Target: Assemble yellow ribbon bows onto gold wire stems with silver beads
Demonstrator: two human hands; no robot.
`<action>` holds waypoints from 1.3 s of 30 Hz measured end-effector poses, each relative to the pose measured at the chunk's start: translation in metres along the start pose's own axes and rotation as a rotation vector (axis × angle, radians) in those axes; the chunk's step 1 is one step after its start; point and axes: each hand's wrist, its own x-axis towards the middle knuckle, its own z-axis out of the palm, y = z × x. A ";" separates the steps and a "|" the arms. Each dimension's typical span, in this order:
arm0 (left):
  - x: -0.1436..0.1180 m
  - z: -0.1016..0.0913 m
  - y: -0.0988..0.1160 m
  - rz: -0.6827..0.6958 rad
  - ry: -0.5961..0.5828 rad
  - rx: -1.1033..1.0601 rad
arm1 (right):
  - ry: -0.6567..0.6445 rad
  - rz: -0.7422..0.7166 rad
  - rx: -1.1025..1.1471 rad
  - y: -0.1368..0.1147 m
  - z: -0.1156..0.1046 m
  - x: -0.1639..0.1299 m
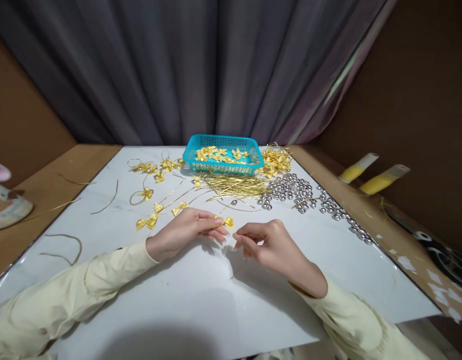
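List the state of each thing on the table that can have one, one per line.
left hand: pinching a yellow bow
right hand: fingertips pinched, just beside the bow
blue basket: upright, holding bows
gold wires: loose pile
silver beads: scattered
two bows: lying joined on the white board

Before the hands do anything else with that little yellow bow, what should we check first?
1. Bow held: the left hand pinches the yellow bow at its fingertips. Ok.
2. Right hand close by: its fingertips sit just below the bow. Ok.
3. Whether the right hand's grip holds a wire or thread: cannot tell, too small.
4. Supplies in reach: gold wires and silver beads lie just ahead. Ok.
5. Blue basket with finished bows stands upright behind. Ok.
6. Loose bows lie scattered beside the left hand. Not ok.
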 end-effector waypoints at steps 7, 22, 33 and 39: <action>-0.002 0.001 0.001 0.021 -0.013 -0.004 | 0.037 0.010 0.004 0.003 0.002 0.001; -0.003 0.006 0.003 0.025 0.016 -0.071 | 0.039 -0.011 -0.001 0.001 0.003 -0.002; -0.004 0.005 0.003 0.017 0.027 -0.068 | 0.040 -0.015 0.012 0.000 0.003 -0.002; -0.003 0.006 0.003 0.023 0.028 -0.035 | 0.028 -0.016 0.017 -0.001 0.004 -0.002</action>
